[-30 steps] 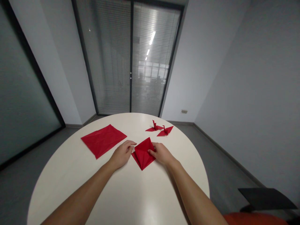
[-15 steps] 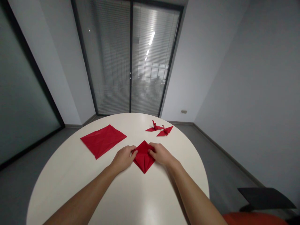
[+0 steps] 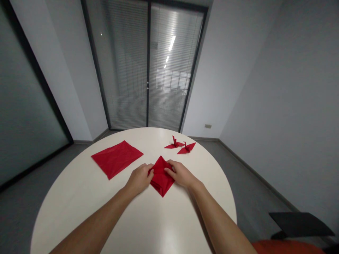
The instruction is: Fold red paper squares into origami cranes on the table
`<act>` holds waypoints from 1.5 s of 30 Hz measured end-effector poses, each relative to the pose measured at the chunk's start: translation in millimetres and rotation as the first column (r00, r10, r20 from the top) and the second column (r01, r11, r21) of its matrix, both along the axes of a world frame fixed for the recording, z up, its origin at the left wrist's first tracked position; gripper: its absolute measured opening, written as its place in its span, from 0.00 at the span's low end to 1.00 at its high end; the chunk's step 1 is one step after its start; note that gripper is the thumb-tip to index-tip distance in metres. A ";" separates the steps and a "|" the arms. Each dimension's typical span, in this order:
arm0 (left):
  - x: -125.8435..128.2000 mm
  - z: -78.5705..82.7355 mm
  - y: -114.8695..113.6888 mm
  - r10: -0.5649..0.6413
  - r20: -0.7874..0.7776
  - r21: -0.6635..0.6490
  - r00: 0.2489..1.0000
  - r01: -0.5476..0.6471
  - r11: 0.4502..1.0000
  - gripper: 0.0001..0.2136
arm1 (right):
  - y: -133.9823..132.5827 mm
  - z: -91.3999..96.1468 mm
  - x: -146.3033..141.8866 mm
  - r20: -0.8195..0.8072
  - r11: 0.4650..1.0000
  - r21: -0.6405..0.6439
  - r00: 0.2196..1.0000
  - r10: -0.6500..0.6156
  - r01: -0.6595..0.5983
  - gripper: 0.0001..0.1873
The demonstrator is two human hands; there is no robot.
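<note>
A red sheet of origami paper (image 3: 162,181), folded into a diamond, lies on the white table between my hands. My left hand (image 3: 140,178) pinches its left corner between thumb and fingers. On the opposite corner my right hand (image 3: 181,173) has its fingers closed, the thumb lying over the upper face. The lower half of the diamond shows a dark crease and a slightly raised flap on its left. Fingertips behind the paper are partly hidden. Beyond my right hand stand two red paper cranes, one (image 3: 174,144) behind the other (image 3: 186,148), wings spread.
A flat red paper sheet (image 3: 116,159) lies at the left of the round white table (image 3: 132,225). A chair with a black armrest (image 3: 300,224) and orange seat (image 3: 286,247) stands at the lower right. Glass panels with blinds (image 3: 127,70) rise behind the table.
The paper's top point has shifted slightly up and left. The lower half's central split is replaced by a smoother face with a raised left flap. My right thumb has moved slightly left.
</note>
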State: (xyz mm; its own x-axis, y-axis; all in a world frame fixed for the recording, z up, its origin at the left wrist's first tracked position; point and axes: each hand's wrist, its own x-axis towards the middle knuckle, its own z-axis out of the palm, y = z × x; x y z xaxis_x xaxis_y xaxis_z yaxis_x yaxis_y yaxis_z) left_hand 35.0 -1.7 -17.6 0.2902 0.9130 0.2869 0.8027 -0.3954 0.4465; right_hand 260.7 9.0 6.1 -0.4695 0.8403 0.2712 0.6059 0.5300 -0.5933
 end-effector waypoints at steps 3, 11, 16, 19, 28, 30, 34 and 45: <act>0.7 2.5 -2.0 0.019 -0.022 0.020 1.000 -0.018 1.000 0.12 | -0.8 1.8 -1.9 -0.032 1.000 0.006 0.999 0.007 -0.007 0.08; 6.2 0.6 -4.3 -0.074 0.136 0.000 0.988 0.075 0.997 0.15 | -1.5 -1.1 -5.8 0.002 0.999 -0.019 1.000 0.030 -0.030 0.08; 5.4 -1.3 -3.4 -0.043 0.143 -0.005 0.989 0.044 0.999 0.15 | -4.1 3.6 -2.5 -0.062 0.996 -0.084 0.998 0.019 -0.025 0.12; 6.5 -2.9 -3.4 -0.028 0.131 -0.008 0.991 0.029 1.000 0.15 | -1.8 2.4 -1.6 -0.051 0.996 -0.086 0.998 0.023 -0.027 0.10; 7.9 4.6 -5.9 -0.054 0.208 -0.035 0.977 0.063 0.997 0.14 | 1.6 -2.6 -3.4 0.011 0.999 -0.006 0.999 0.051 -0.051 0.05; 2.9 8.9 -6.4 -0.109 0.288 -0.087 0.951 0.139 0.986 0.15 | 1.8 -2.8 -2.1 -0.008 1.000 -0.001 1.000 0.028 -0.028 0.04; -11.1 12.7 -5.2 -0.203 0.415 -0.191 0.887 0.303 0.934 0.20 | 3.0 -3.7 0.4 -0.023 1.000 -0.012 1.000 0.001 -0.001 0.06; -26.8 13.0 4.3 -0.243 0.477 -0.269 0.844 0.404 0.874 0.18 | 4.9 -4.7 1.3 -0.034 1.000 -0.006 0.999 0.012 -0.012 0.05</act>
State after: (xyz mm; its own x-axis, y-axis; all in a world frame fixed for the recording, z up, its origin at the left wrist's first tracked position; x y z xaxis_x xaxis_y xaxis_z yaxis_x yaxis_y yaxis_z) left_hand 8.2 2.6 -4.7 0.5128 0.8481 0.1331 0.3611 -0.3537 0.8629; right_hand 262.1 14.0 1.3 -0.4703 0.8362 0.2822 0.5790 0.5337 -0.6164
